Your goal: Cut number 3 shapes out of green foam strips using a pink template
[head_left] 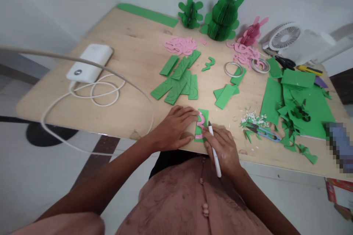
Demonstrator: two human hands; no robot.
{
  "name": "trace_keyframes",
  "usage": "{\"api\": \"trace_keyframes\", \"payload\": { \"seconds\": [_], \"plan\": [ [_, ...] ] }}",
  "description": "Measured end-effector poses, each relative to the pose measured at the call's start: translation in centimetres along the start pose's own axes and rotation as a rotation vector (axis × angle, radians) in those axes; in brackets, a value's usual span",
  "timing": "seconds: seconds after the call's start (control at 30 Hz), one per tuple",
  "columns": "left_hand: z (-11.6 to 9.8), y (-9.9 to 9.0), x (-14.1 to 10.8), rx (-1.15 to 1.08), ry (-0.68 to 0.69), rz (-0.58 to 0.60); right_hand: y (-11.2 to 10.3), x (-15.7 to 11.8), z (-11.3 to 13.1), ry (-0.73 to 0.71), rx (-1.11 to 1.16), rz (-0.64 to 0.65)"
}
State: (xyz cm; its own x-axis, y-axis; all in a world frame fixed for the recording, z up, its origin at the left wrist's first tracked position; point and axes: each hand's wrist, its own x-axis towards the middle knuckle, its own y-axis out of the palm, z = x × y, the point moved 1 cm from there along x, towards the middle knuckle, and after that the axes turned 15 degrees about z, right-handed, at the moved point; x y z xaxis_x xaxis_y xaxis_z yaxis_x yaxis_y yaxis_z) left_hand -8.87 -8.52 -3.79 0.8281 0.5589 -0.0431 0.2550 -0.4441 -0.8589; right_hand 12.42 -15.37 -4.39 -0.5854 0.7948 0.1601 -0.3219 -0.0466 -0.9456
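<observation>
A pink curvy paper cut-out lies on a green paper strip near the table's front edge. My left hand rests flat beside it, fingers stretched out, fingertips on the cut-out's left edge. Held in my right hand is a white pen, its dark tip pointing away from me at the strip's right side. My right fingers also touch the cut-out. Ahead are several green strips with drawn curves, a green curvy cut-out and some plain green strips.
Pink cut-outs, tape rolls and green paper rabbits stand or lie farther back. At right are blue thread snips, scraps and green sheets. A power bank and its cable occupy the left.
</observation>
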Motion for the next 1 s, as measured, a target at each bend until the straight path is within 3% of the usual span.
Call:
{"api": "trace_keyframes", "payload": {
  "seconds": [1.0],
  "plan": [
    [-0.06, 0.39, 0.07, 0.017, 0.004, -0.033, -0.28, 0.14, 0.28, 0.009, -0.016, -0.002]
  ]
}}
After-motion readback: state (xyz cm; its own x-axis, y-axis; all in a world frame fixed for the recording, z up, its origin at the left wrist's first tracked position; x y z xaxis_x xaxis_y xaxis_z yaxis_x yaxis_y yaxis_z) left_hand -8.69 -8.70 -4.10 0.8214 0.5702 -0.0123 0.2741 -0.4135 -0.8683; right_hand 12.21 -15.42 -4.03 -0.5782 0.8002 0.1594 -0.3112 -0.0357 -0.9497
